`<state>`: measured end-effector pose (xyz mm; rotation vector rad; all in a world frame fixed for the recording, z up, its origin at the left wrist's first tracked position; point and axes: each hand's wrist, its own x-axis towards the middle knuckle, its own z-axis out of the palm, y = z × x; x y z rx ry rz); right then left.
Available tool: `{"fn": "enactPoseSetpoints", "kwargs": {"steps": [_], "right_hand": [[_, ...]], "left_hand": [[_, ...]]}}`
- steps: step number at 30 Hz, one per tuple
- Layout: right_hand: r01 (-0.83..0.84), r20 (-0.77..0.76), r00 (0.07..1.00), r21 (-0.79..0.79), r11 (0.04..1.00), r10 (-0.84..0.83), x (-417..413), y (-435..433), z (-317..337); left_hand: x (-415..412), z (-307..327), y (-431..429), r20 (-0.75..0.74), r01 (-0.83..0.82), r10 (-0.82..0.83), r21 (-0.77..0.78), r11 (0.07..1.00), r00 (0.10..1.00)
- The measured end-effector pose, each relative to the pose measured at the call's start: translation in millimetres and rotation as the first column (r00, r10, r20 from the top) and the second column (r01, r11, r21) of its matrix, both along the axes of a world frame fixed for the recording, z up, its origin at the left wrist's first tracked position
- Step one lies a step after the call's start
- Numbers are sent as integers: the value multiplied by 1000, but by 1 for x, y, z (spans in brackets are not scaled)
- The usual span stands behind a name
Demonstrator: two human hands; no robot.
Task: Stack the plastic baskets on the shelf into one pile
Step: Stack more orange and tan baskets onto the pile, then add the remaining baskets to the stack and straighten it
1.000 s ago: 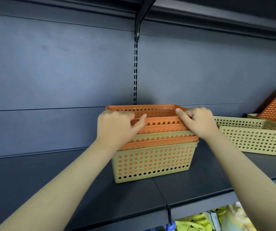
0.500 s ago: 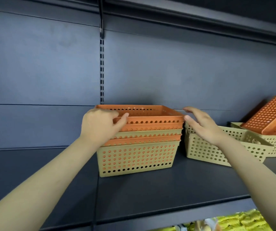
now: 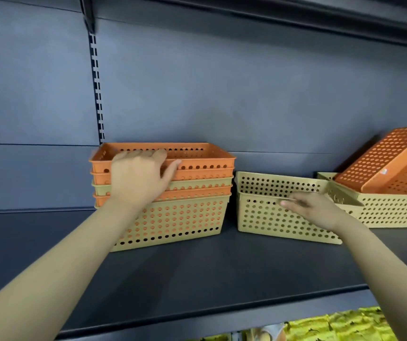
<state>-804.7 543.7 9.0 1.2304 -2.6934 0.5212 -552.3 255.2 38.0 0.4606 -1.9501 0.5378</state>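
Steadying the pile (image 3: 170, 193) on the shelf (image 3: 197, 271), the left hand (image 3: 138, 178) is clasping its orange rim; the right hand (image 3: 313, 210) is pinching the beige basket (image 3: 266, 217) just beside it; lifting level should help nesting.

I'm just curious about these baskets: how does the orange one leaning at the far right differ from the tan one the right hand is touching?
The orange basket is tilted, propped inside another tan basket; the tan basket stands level, directly on the shelf. They differ in colour, orange against tan. The right hand grips the tan basket's near rim, while nothing touches the orange one. Both are perforated plastic, rectangular and open-topped.
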Motion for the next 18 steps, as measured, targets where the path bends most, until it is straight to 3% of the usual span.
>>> {"fn": "enactPoseSetpoints", "kwargs": {"steps": [8, 14, 18], "right_hand": [[22, -39, 999, -325, 945, -36, -16, -9, -6], [39, -24, 997, -646, 762, -71, -4, 2, 30], [-14, -48, 998, -759, 650, -36, 18, -2, 69]], "left_hand": [[-4, 4, 0, 37, -19, 19, -1, 1000, 999], [-2, 8, 6, 69, -19, 17, 26, 999, 997], [4, 10, 5, 120, -11, 3, 65, 998, 993]]}}
